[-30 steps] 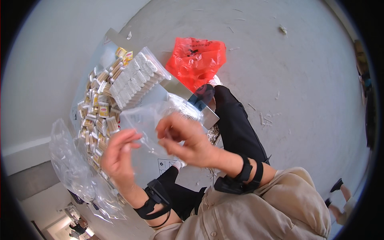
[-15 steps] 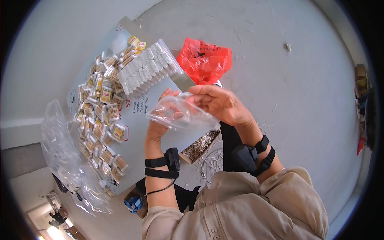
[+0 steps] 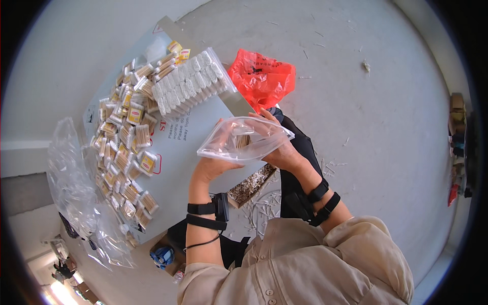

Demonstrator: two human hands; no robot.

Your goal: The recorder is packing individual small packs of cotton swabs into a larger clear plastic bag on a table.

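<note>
Clear bag (image 3: 244, 140) gripped by left hand (image 3: 211, 165) and right hand (image 3: 282, 150); 1 packet (image 3: 242, 141) inside; loose packets (image 3: 124, 152) unbagged.

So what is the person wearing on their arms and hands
Both hands are bare, no gloves. The left hand has two black straps round the wrist with a small black box on them and a thin black cable trailing down the forearm. The right hand also has two black wrist straps. Loose beige sleeves are pushed up, on a buttoned shirt.
</note>
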